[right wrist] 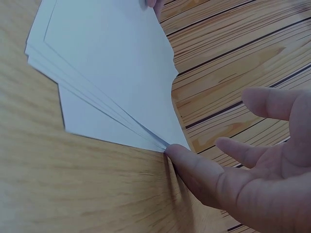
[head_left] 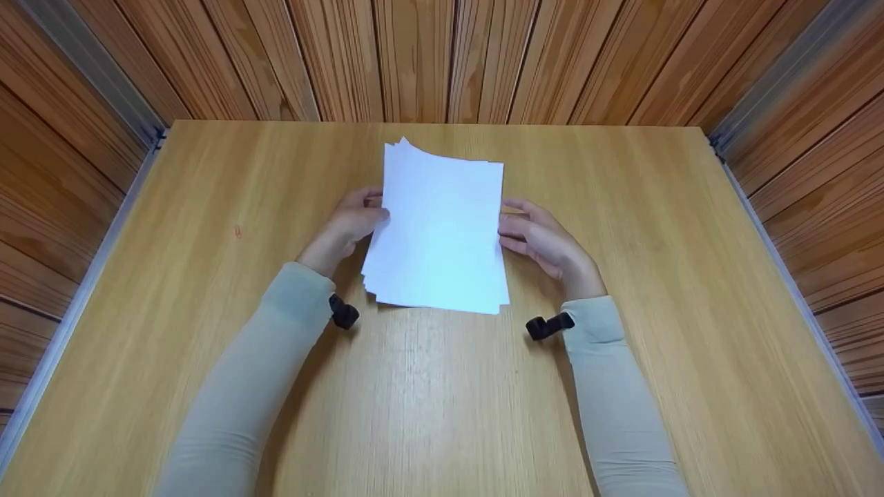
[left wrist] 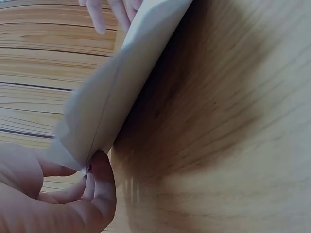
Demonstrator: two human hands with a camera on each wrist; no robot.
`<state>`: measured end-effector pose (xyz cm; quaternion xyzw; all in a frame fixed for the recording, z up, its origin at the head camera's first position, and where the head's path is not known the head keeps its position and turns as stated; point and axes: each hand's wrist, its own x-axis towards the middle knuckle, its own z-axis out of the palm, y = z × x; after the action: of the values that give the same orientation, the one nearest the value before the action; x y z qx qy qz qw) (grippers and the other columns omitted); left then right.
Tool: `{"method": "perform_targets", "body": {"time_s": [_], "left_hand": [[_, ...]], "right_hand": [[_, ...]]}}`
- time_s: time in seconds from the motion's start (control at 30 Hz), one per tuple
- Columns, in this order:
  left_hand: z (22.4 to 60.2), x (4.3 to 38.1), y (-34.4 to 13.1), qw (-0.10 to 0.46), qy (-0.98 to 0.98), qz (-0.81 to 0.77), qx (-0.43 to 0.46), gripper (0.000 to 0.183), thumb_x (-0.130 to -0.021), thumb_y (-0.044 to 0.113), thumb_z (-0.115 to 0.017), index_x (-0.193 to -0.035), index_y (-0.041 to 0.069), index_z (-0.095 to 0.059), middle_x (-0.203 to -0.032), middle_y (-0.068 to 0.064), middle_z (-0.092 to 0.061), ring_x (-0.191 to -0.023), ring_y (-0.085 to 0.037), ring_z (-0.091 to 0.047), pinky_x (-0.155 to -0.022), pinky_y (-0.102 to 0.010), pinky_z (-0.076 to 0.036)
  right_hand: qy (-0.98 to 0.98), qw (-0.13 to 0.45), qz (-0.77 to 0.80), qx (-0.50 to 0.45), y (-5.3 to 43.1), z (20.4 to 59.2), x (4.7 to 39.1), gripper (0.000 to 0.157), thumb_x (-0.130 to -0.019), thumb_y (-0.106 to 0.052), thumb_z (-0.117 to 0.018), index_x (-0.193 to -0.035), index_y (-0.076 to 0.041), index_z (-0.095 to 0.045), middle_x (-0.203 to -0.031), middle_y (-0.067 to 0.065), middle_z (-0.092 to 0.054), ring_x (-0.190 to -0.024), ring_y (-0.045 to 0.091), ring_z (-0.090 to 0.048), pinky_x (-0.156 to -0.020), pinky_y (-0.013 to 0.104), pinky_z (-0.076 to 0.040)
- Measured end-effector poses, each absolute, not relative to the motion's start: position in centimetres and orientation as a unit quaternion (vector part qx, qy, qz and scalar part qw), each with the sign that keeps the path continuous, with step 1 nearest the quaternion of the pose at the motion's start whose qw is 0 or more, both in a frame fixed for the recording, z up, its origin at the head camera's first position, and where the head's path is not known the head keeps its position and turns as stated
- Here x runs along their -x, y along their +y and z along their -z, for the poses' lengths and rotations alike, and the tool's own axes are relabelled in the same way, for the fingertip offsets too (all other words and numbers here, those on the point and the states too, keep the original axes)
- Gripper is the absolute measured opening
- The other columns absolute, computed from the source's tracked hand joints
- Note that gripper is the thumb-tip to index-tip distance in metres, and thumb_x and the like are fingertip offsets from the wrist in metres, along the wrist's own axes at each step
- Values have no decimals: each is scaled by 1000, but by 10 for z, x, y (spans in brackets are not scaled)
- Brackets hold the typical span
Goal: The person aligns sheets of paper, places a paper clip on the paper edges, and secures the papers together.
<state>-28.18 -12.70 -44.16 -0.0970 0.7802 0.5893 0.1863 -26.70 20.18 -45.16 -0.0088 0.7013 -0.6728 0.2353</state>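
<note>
A loose stack of white paper sheets (head_left: 442, 235) stands out above the middle of the table, its edges slightly fanned. My left hand (head_left: 356, 219) pinches the stack's left edge, thumb on top and fingers underneath. In the left wrist view the curved underside of the sheets (left wrist: 104, 97) rises off the wood, with a shadow below. At the right edge is my right hand (head_left: 545, 238). Its thumb tip touches the side of the sheets (right wrist: 112, 58) in the right wrist view, while the other fingers (right wrist: 267, 103) spread away from the paper.
A small red paper clip (head_left: 238, 232) lies on the wooden table (head_left: 428, 400), left of my left hand. Wood-plank walls (head_left: 414, 62) enclose the back and both sides. A black wrist camera (head_left: 343, 312) sits at the left cuff, another black camera (head_left: 549, 326) at the right.
</note>
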Motion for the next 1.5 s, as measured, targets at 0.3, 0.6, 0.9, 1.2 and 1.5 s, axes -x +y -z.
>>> {"method": "perform_targets", "body": {"time_s": [0.3,0.6,0.9,1.2,1.5], "left_hand": [[444,278,-127,171,801,-567,90,53,-106,12,-59,-157,16,-48,-138,-11,-56,-123,-29,-56,-109,-39,-49],[446,278,-126,159,826,-535,81,55,-108,15,-55,-161,22,-44,-144,-10,-56,-125,-28,-58,-109,-43,-50],[449,276,-128,127,820,-553,83,54,-109,13,-56,-161,24,-46,-144,-8,-58,-124,-27,-61,-106,-40,-53],[454,274,-129,110,813,-566,76,53,-110,12,-55,-161,24,-46,-142,-7,-59,-120,-25,-62,-102,-36,-53],[454,275,-131,106,799,-585,88,53,-110,11,-54,-160,23,-47,-144,-8,-58,-120,-25,-62,-101,-35,-54]], "right_hand": [[701,237,672,10,201,452,266,69,-108,-14,-56,-167,-5,-21,-160,19,-47,-146,29,-50,-121,41,-41],[699,237,675,5,202,452,266,70,-108,-15,-58,-167,-5,-21,-161,19,-47,-146,29,-50,-121,40,-41],[700,232,675,11,203,452,267,69,-109,-16,-57,-167,-5,-22,-161,18,-46,-146,29,-50,-121,41,-41],[705,230,671,4,202,452,267,67,-109,-15,-56,-167,-6,-23,-162,18,-45,-145,28,-51,-120,40,-42],[699,230,677,0,203,453,268,65,-111,-16,-55,-167,-6,-24,-163,20,-42,-145,30,-50,-120,40,-42]]}}
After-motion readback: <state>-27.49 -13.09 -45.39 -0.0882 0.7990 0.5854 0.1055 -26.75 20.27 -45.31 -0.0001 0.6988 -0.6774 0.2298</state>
